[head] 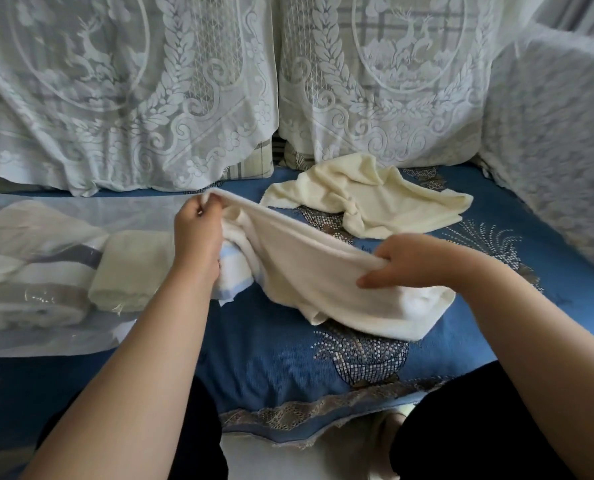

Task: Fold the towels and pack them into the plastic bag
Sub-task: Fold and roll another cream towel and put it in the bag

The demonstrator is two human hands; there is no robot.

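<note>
Two hands hold one white towel [309, 268] up over the blue sofa seat [275, 344]. The left hand [198, 226] pinches its far end and the right hand [403, 261] grips its near end. One more cream towel [368, 199] lies loose behind it. One plastic bag [46, 271] lies on the left with three folded towels [133, 268] inside.

2 hands [198, 223] [404, 263] raised apart, fingers pinched
</note>
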